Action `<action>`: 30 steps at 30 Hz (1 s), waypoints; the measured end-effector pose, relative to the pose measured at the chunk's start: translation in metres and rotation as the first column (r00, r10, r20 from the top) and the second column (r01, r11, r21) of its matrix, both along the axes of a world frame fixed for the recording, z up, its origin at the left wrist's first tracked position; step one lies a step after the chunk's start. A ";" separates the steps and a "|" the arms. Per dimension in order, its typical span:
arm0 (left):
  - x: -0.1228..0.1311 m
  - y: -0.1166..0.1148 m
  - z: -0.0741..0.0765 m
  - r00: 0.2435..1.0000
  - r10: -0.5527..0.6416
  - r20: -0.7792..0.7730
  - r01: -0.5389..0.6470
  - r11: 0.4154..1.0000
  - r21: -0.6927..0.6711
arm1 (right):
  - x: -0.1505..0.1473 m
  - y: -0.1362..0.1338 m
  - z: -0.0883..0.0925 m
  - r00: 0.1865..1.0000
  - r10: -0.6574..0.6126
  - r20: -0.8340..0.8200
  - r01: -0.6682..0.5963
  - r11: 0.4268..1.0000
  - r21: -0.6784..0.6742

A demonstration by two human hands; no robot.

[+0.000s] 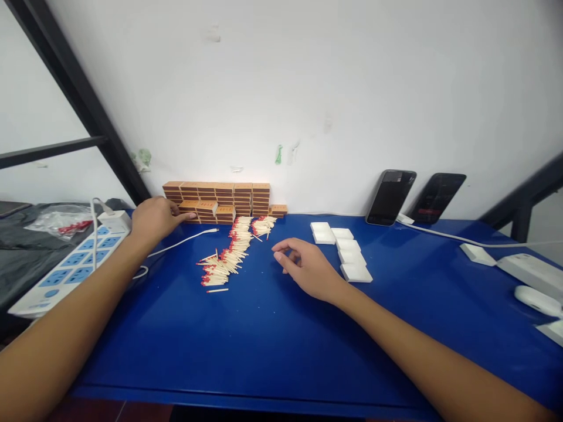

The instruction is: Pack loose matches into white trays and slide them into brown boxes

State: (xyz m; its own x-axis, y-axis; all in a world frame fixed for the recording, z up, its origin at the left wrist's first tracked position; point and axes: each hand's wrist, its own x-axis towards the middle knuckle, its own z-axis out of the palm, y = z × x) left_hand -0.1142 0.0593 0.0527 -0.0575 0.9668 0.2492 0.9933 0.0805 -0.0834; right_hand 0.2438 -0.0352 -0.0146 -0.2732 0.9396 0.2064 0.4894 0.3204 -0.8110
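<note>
At the left end of a stacked row of brown matchboxes point(241, 189), my left hand point(156, 218) has its thumb and fingers closed around a matchbox; its fingertips are partly hidden. My right hand point(310, 266) hovers over the blue table, fingers loosely curved and thumb apart, with nothing in it. Between the hands lies a long heap of red-tipped matches point(226, 258), with one loose match point(217, 290) in front. Right of my right hand are several white trays point(352, 257), laid in a stepped line.
A white power strip point(65, 269) with blue sockets runs along the left edge, and a white cable point(185, 239) trails from it. Two phones point(390, 198) lean on the wall at back right. White adapters point(534, 272) sit at the right edge of the blue table point(264, 351).
</note>
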 end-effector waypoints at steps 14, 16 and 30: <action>-0.003 0.002 -0.005 1.000 -0.020 0.004 0.020 0.999 -0.046 | 0.001 0.001 -0.003 1.000 0.017 0.026 -0.018 0.999 0.035; -0.003 0.001 -0.002 1.000 0.001 -0.009 -0.001 0.999 -0.047 | 0.003 0.002 0.001 0.998 0.015 0.061 -0.019 0.997 0.080; 0.062 -0.039 -0.008 0.936 -0.335 -0.109 0.348 0.925 0.153 | 0.098 0.045 0.036 0.571 -0.237 0.786 0.163 0.971 0.174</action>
State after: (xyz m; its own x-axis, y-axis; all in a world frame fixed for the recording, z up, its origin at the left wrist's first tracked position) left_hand -0.0519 0.0206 0.0450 0.2954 0.8679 0.3994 0.9536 -0.2426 -0.1780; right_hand 0.3421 0.0096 0.0217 -0.1690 0.9830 0.0715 0.9842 0.1722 -0.0404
